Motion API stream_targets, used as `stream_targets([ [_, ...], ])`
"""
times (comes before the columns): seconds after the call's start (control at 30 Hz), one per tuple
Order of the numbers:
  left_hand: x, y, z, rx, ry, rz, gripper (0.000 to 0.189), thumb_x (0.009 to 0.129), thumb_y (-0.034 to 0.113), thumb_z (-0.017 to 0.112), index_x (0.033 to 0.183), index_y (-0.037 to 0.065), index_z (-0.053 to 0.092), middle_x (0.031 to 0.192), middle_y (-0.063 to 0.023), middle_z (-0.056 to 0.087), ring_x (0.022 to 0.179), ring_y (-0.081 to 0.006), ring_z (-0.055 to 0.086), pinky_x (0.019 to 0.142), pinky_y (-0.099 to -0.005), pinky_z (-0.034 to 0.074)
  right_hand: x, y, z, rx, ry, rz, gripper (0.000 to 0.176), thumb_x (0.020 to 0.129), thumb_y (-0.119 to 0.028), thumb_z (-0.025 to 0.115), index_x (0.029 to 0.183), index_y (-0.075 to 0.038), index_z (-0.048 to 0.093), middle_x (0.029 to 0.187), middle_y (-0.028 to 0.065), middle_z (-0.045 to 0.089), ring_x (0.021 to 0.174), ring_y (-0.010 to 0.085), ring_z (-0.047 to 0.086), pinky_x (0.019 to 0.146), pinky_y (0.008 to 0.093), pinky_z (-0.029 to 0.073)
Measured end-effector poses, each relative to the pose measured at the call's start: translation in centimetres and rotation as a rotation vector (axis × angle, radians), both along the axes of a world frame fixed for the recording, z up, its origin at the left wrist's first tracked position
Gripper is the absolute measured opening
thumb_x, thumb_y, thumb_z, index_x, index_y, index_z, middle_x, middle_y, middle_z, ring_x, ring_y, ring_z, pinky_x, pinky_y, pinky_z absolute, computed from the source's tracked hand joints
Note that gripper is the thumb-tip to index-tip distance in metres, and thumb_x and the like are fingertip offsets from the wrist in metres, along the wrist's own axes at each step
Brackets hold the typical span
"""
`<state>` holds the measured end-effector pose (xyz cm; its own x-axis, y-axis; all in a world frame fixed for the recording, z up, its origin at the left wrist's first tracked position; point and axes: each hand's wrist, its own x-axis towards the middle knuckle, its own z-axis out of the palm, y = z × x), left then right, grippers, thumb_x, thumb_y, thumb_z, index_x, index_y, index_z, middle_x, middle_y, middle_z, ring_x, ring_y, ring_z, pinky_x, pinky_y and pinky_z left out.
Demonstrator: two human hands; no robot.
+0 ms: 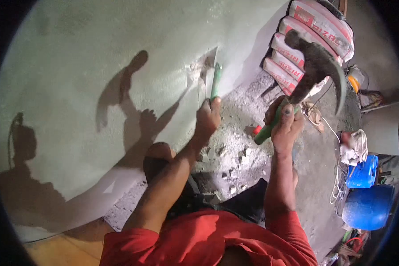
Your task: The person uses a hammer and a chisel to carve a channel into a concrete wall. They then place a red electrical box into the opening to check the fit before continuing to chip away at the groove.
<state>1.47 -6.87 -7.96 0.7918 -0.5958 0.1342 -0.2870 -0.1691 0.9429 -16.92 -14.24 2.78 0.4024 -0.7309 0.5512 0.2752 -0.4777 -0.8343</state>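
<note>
My left hand (208, 116) is wrapped round the lower end of a green rod-like tool (216, 82). The tool's upper end is beside a broken recess (201, 73) in the grey-green wall (164, 35). Further right, my right hand (286, 122) grips the green handle (265, 133) of a claw hammer (317, 64). The dark hammer head is raised above that hand, apart from the tool, with its curved claw on the right. Whether the tool's tip touches the wall is not clear.
Rubble (235, 164) lies on the floor below the recess. Stacked cement bags (292, 53) stand at the upper right. A white cable (337, 177), a blue jug (362, 172) and a blue container (369, 207) are at the right. Shadows fall across the wall.
</note>
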Motion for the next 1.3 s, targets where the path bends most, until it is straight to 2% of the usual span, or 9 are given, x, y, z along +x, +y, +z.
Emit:
stream_targets([
  [0.37, 3.9, 2.4, 2.2, 0.001, -0.235, -0.138, 0.045, 0.100, 0.040, 0.054, 0.090, -0.003, 0.060, 0.076, -0.0286, 0.064, 0.074, -0.0476, 0.066, 0.063, -0.0513, 0.049, -0.8, 2.1, -1.7, 0.154, 0.064, -0.053, 0.041, 0.101, -0.042, 0.054, 0.089, -0.003, 0.056, 0.064, 0.0039, 0.056, 0.054, 0.0108, 0.054, 0.048, 0.0270, 0.043],
  [0.57, 4.7, 1.9, 2.0, 0.078, -0.156, -0.112, 0.046, 0.100, 0.042, 0.054, 0.092, -0.004, 0.061, 0.077, -0.0290, 0.064, 0.077, -0.0476, 0.066, 0.065, -0.0507, 0.049, -0.2, 2.1, -2.3, 0.036, -0.048, -0.080, 0.057, 0.094, -0.060, 0.054, 0.085, -0.004, 0.055, 0.068, 0.0057, 0.058, 0.059, 0.0131, 0.058, 0.053, 0.0275, 0.046],
  [0.67, 4.5, 2.0, 2.6, 0.090, -0.159, -0.145, 0.048, 0.100, 0.043, 0.053, 0.093, -0.004, 0.062, 0.079, -0.0293, 0.065, 0.078, -0.0474, 0.066, 0.066, -0.0507, 0.049, 2.5, 0.9, -8.2, 0.086, -0.026, 0.040, 0.048, 0.093, -0.048, 0.062, 0.090, 0.000, 0.060, 0.077, 0.0101, 0.064, 0.068, 0.0197, 0.062, 0.061, 0.0335, 0.050],
  [0.7, 4.5, 1.9, 2.8, 0.128, -0.189, -0.122, 0.049, 0.100, 0.043, 0.052, 0.093, -0.004, 0.062, 0.080, -0.0293, 0.065, 0.079, -0.0476, 0.066, 0.067, -0.0511, 0.050, 5.0, -2.2, -17.8, 0.060, 0.143, -0.348, 0.045, 0.091, -0.041, 0.066, 0.097, 0.003, 0.062, 0.080, 0.0144, 0.066, 0.069, 0.0280, 0.063, 0.067, 0.0403, 0.053],
  [0.73, 4.2, 2.1, 2.8, 0.170, -0.213, -0.099, 0.050, 0.100, 0.044, 0.052, 0.093, -0.004, 0.063, 0.081, -0.0293, 0.066, 0.080, -0.0479, 0.066, 0.068, -0.0514, 0.050, 7.1, -3.5, -21.4, 0.122, 0.302, -0.299, 0.043, 0.093, -0.037, 0.066, 0.101, 0.005, 0.062, 0.078, 0.0185, 0.067, 0.070, 0.0331, 0.064, 0.071, 0.0448, 0.053],
  [0.8, 4.6, 1.8, 2.8, 0.160, -0.137, -0.077, 0.052, 0.098, 0.046, 0.051, 0.095, -0.005, 0.064, 0.084, -0.0299, 0.067, 0.084, -0.0494, 0.066, 0.071, -0.0519, 0.051, 7.8, -0.9, -11.6, 0.125, 0.571, -0.161, 0.042, 0.094, -0.036, 0.066, 0.101, 0.006, 0.062, 0.075, 0.0187, 0.066, 0.070, 0.0289, 0.064, 0.069, 0.0417, 0.052],
  [0.97, 4.7, 1.4, 2.5, 0.201, -0.164, -0.069, 0.052, 0.099, 0.045, 0.051, 0.098, -0.006, 0.064, 0.089, -0.0321, 0.066, 0.089, -0.0493, 0.066, 0.075, -0.0510, 0.051, 5.1, -1.6, -6.1, 0.187, 0.168, -0.117, 0.029, 0.099, -0.028, 0.063, 0.089, -0.001, 0.059, 0.064, 0.0037, 0.058, 0.059, 0.0102, 0.054, 0.051, 0.0296, 0.043],
  [1.17, 3.2, 1.0, 6.3, 0.228, -0.175, -0.141, 0.052, 0.099, 0.042, 0.049, 0.104, -0.007, 0.063, 0.098, -0.0326, 0.067, 0.094, -0.0491, 0.065, 0.082, -0.0526, 0.051, 4.6, 0.9, -1.2, 0.095, -0.347, -0.084, 0.040, 0.098, -0.042, 0.058, 0.083, -0.006, 0.054, 0.068, 0.0057, 0.057, 0.057, 0.0136, 0.054, 0.052, 0.0273, 0.045],
  [1.3, 3.9, -0.2, 5.5, 0.359, 0.005, -0.132, 0.053, 0.101, 0.043, 0.047, 0.112, -0.007, 0.060, 0.078, -0.0214, 0.065, 0.067, -0.0325, 0.066, 0.060, -0.0448, 0.051, 7.8, -3.1, -8.1, -0.166, 0.425, -0.263, 0.039, 0.095, -0.037, 0.064, 0.090, 0.003, 0.064, 0.071, 0.0116, 0.063, 0.064, 0.0195, 0.063, 0.057, 0.0341, 0.049],
])
